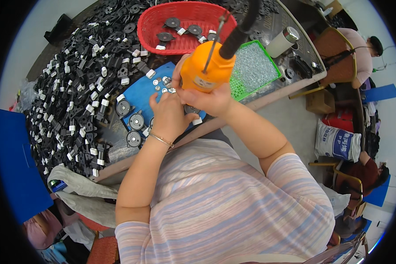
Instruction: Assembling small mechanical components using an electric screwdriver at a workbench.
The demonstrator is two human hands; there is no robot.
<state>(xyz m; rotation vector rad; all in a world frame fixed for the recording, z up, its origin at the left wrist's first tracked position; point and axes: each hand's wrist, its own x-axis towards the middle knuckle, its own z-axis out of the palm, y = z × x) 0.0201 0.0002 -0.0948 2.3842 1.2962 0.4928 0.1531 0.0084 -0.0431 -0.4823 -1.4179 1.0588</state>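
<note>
My right hand [213, 102] grips an orange electric screwdriver [209, 66] with a black upper end, hung from a thin metal hook. My left hand [169, 112], wearing a bracelet, reaches over the blue mat [138, 94] just left of the tool. Its thumb is spread from the fingers, whose tips are partly hidden near small shiny metal washers [157, 82]. Black pulley-like parts with round discs [136, 121] lie left of that wrist. Another black part with a disc [190, 109] is partly covered between my hands. The screwdriver's tip is hidden.
A large heap of black parts with white ends [81, 88] covers the table's left. Beyond the mat stands a red basket [185, 9] holding several assembled parts. To the right are a green tray [268, 59] of small metal pieces and a bottle [282, 42]. Other people sit at far right.
</note>
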